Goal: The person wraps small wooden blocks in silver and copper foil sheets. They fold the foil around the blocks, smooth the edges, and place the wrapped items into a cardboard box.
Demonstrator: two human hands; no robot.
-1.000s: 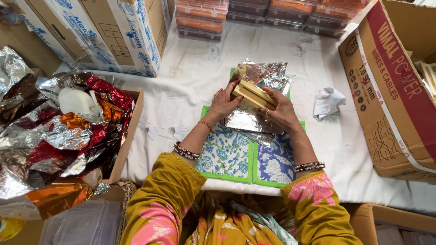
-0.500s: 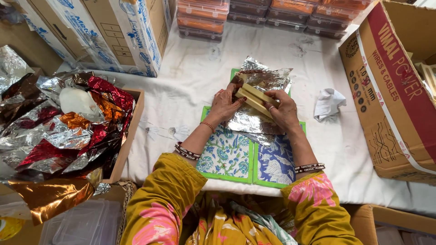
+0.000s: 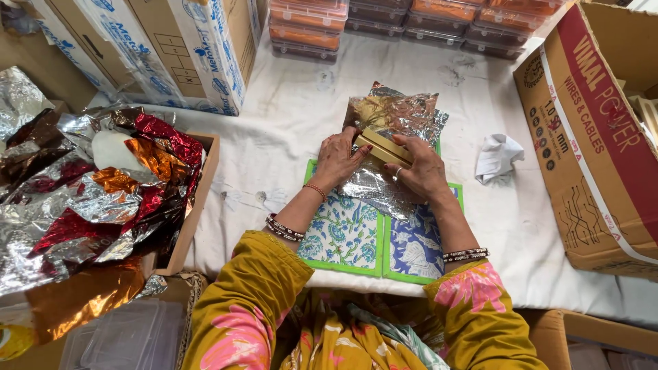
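Note:
A small flat gold box [image 3: 381, 146] lies tilted on a crinkled silver foil sheet [image 3: 397, 113] in the middle of the white-covered table. My left hand [image 3: 337, 157] presses the box's near left end, fingers on its top edge. On the box's right side rests my right hand [image 3: 419, 168], gripping it with a ringed finger over the foil. Under the foil sits a green-edged mat with blue floral print [image 3: 349, 236]. The far part of the foil stands up behind the box.
An open box at the left overflows with silver, red and copper foil sheets [image 3: 103, 192]. Printed cartons [image 3: 164, 48] stand at the back left, stacked lidded trays [image 3: 308, 27] along the back, a large red-and-brown carton [image 3: 596, 137] at the right, a crumpled white tissue [image 3: 499, 156] beside it.
The gold box has come down from a raised tilt onto the foil, turning slightly. Both hands have settled lower on it, closer to the mat.

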